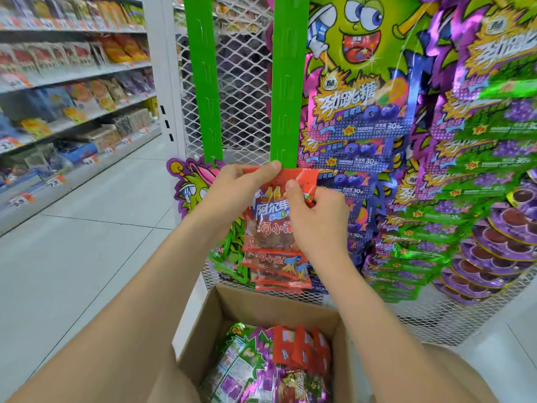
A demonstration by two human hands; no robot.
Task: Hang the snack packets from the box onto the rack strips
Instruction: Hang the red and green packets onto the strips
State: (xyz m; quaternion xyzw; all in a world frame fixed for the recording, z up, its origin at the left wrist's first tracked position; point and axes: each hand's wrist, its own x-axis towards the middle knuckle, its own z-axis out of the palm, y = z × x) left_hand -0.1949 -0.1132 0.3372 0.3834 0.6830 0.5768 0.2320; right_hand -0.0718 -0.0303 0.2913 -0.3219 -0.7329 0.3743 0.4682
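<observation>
I hold a red snack packet (268, 216) with both hands against the lower part of a green rack strip (287, 82). My left hand (238, 190) pinches its top left edge, thumb on the strip. My right hand (315, 210) pinches the top right corner. Several more red packets (276, 271) hang below it on the same strip. A second green strip (203, 82) stands to the left, bare above a purple and green packet (193, 187). The open cardboard box (203, 338) below holds red packets (302, 350) and purple-green packets (244, 365).
White wire mesh (244, 91) backs the strips. Purple, green and blue candy packets (465, 170) hang densely on the right. Store shelves (72, 82) with goods line the left side of a tiled aisle (87, 242).
</observation>
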